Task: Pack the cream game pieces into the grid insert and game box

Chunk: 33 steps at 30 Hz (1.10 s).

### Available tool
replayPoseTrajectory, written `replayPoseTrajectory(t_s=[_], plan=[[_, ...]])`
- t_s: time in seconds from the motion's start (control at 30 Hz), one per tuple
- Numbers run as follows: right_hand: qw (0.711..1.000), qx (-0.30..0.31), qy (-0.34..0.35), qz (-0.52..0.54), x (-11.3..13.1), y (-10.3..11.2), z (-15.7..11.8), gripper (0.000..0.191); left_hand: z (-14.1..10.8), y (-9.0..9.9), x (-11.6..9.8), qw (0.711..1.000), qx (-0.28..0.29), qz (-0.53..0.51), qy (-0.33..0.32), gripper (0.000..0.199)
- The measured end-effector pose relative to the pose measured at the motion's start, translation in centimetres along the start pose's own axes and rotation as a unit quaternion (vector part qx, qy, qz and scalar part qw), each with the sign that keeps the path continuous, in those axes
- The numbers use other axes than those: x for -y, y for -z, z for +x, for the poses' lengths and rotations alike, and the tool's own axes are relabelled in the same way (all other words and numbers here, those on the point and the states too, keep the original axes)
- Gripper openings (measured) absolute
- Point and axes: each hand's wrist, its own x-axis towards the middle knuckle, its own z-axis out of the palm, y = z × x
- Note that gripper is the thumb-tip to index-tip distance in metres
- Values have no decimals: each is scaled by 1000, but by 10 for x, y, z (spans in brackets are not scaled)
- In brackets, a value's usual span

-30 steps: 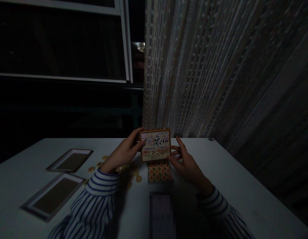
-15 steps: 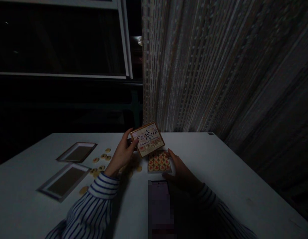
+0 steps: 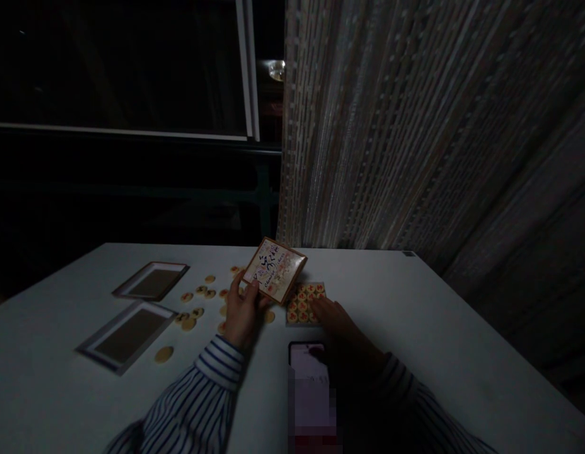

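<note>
My left hand (image 3: 242, 317) grips a Chinese chess box (image 3: 276, 271) by its lower left edge, thumb on the printed face. The box is tilted above the table. Just below and to its right lies a small shallow tray (image 3: 296, 325) filled with rows of round chess pieces (image 3: 300, 307) bearing red characters. My right hand (image 3: 339, 321) reaches over the tray's right side, its fingers stretched out flat over the pieces; the dim light hides whether they touch. Loose round chess pieces (image 3: 209, 294) lie scattered left of my left hand, some partly hidden behind it.
On the left of the white table (image 3: 415, 340) lie two shallow rectangular trays or lids (image 3: 153, 280) with brown insides. A phone (image 3: 310, 366) with a lit screen is in front of the filled tray. Behind the table hangs a striped curtain (image 3: 358, 139), beside a dark window (image 3: 117, 69).
My left hand has turned the box so its print slants more steeply. My right hand has moved from the tray's right edge onto the pieces. The view has shifted slightly.
</note>
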Motion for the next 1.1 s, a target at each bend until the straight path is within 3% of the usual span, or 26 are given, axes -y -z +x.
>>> replayPoseTrajectory(t_s=[0.17, 0.4, 0.5, 0.67, 0.93, 1.1], plan=[[995, -92, 23, 17, -3, 8, 0, 66, -1, 0, 0, 1000, 1, -13, 23, 51], [993, -108, 21, 33, 1, 11, 0, 64, -2, 2, 0, 999, 10, -17, 31, 51], [991, -124, -10, 42, 5, 17, 2, 58, -3, 1, 2, 999, 16, -18, 34, 51], [981, -133, -121, 74, 9, 25, 2, 55, -5, -1, 4, 998, 26, -31, 56, 51], [972, -134, -148, 122, 14, 28, 3, 52, -7, -4, -3, 986, 56, -95, 124, 36], [965, -138, -176, 139, 17, 58, 18, 51, -7, -5, -2, 989, 44, -72, 123, 38]])
